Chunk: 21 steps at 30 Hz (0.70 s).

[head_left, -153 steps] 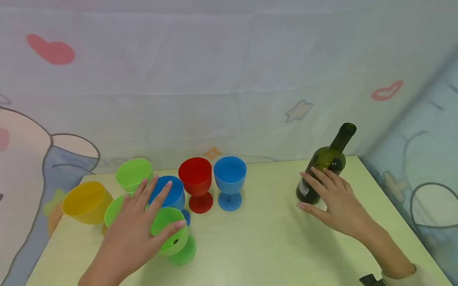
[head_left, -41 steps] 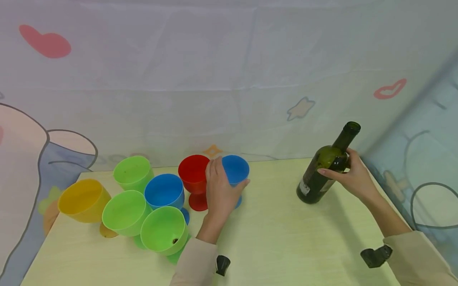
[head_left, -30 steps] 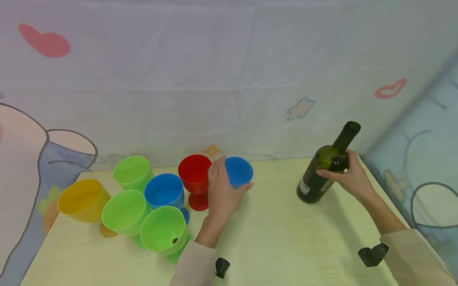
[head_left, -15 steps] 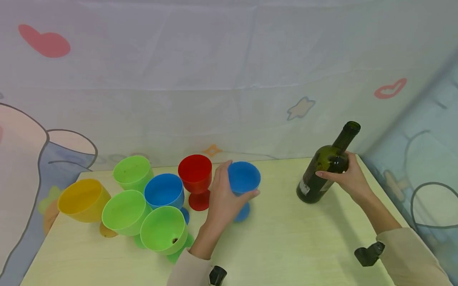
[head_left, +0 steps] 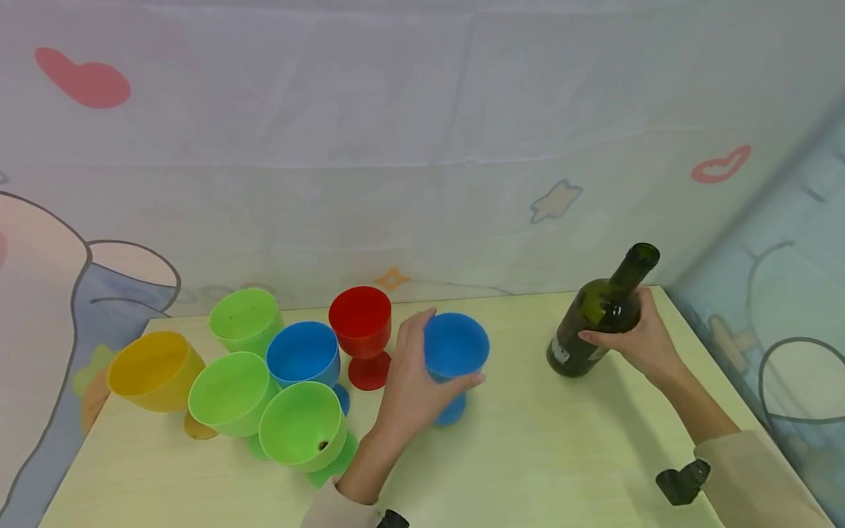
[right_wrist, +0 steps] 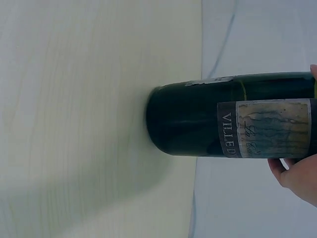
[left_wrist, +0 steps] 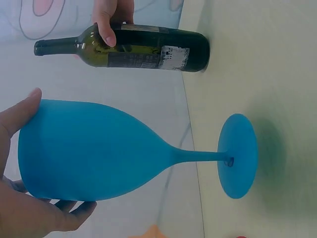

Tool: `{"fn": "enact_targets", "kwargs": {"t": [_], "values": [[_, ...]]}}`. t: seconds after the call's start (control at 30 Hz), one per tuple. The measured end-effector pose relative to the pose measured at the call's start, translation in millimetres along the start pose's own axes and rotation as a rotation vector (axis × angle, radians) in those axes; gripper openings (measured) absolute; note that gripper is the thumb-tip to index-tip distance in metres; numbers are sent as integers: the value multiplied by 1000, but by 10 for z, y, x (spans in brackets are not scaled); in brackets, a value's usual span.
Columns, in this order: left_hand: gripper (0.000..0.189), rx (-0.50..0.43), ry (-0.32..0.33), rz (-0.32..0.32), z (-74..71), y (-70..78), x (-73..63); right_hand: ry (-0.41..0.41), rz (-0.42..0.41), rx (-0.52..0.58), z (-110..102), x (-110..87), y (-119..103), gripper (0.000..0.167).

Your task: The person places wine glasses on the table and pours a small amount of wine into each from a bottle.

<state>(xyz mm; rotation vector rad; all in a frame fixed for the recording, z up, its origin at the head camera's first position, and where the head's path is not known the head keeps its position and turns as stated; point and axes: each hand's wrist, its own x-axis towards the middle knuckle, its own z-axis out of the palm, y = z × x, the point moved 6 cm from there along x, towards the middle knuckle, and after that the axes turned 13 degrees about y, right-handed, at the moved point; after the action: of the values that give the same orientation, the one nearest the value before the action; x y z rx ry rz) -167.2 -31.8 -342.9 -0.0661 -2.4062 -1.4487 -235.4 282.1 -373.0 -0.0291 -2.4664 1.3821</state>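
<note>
In the head view my left hand (head_left: 414, 383) holds a blue plastic goblet (head_left: 458, 346) by its bowl, thumb on the near side and fingers on the far side. The left wrist view shows the goblet (left_wrist: 99, 148) gripped near its rim, its round foot apart from its shadow on the table. My right hand (head_left: 642, 343) grips a dark green wine bottle (head_left: 578, 334) round its upper body; the thumb lies across the front. The bottle's neck is uncorked. Its label (right_wrist: 272, 128) shows in the right wrist view, and its base is right at the tabletop.
To the left of my left hand stand a red goblet (head_left: 360, 323), a second blue goblet (head_left: 303, 353), a yellow goblet (head_left: 156, 370) and several green goblets (head_left: 304, 425). A patterned cloth (head_left: 297, 147) hangs behind the pale wooden table (head_left: 521, 447).
My left hand has taken the blue goblet from beside the red one and brought it nearer and rightward. My right hand has closed round the bottle, whose neck now sits slightly lower in view.
</note>
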Motion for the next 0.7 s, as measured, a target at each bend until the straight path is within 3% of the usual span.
{"fn": "enact_targets", "kwargs": {"t": [0.27,0.7], "values": [[87,8,-16,15,-37,12,-60,-21,-35,6,24,-97,-30,90],[89,26,-38,17,-32,-33,-123,41,-24,-36,7,-228,-61,89]]}}
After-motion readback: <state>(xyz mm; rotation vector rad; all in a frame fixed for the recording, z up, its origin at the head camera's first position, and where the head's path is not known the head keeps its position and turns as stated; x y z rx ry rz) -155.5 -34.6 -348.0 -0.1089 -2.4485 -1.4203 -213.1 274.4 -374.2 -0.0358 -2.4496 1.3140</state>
